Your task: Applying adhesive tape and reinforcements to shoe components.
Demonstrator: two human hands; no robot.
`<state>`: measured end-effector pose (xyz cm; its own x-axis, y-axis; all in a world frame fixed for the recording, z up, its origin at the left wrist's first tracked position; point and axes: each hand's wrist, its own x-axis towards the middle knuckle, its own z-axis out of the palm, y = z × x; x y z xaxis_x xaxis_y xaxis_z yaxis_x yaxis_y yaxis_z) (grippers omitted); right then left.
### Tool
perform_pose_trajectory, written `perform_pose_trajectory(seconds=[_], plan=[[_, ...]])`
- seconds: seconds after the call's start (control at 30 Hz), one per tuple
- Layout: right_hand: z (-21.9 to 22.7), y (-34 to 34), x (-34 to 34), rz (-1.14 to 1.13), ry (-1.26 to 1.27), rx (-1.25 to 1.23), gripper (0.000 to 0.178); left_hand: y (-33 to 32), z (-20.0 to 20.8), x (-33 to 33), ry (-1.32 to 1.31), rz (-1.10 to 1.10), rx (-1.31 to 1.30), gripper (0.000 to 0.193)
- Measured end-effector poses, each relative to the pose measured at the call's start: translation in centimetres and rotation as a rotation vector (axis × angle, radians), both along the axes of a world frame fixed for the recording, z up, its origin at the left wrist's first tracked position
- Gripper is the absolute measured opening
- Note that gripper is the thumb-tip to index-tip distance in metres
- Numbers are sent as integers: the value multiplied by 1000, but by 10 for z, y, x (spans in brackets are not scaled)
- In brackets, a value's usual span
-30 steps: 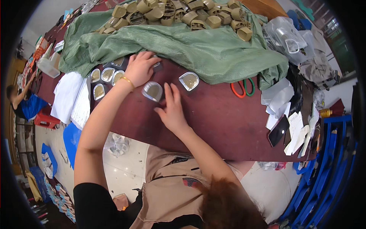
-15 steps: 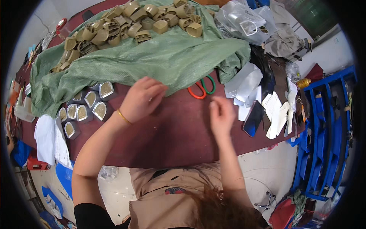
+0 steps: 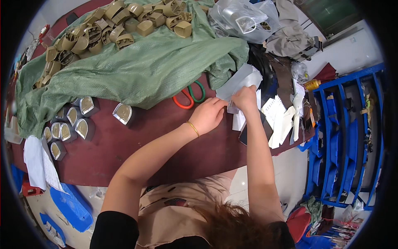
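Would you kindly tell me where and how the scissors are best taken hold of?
Probably by the red loop and green loop, coming from the person's side: both loops lie exposed in that direction, while the blades are out of sight, seemingly under the green cloth.

Tabletop: lit evenly and fairly brightly; only soft, faint shadows are cast near the forearms.
Floor: pale and glossy, a small bright spot of light being mirrored in it.
Plastic bag: streaked by white glare along its folds.
Silver sheets: brightened by a smooth sheen.
Green cloth: modelled by gentle shading in its creases.
Left hand and right hand: outlined clearly, fine fingertip detail being softened.
Blue rack: bowed by fisheye distortion.
Outer border: darkened to black, the far-left clutter being left blurred.
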<state>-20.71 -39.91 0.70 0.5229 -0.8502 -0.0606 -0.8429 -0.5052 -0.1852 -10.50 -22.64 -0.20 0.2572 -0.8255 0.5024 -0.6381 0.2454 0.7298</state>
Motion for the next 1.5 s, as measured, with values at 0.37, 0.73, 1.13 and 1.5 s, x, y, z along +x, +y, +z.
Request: perform_pose_trajectory(seconds=[0.37, 0.73, 1.13, 1.5], plan=[[3, 18, 11, 37, 173, -198, 28, -50, -20, -11, 321, 184, 65, 39], [18, 26, -12, 93, -207, -31, 36, -73, -21, -10, 546, 88, 198, 46], [13, 36, -18, 44, -303, -42, 33, -84, 1, -12, 497, 77, 485, 64], [-2, 23, -34, 29, -506, -92, 24, -78, 13, -22, 592, 29, 408, 66]])
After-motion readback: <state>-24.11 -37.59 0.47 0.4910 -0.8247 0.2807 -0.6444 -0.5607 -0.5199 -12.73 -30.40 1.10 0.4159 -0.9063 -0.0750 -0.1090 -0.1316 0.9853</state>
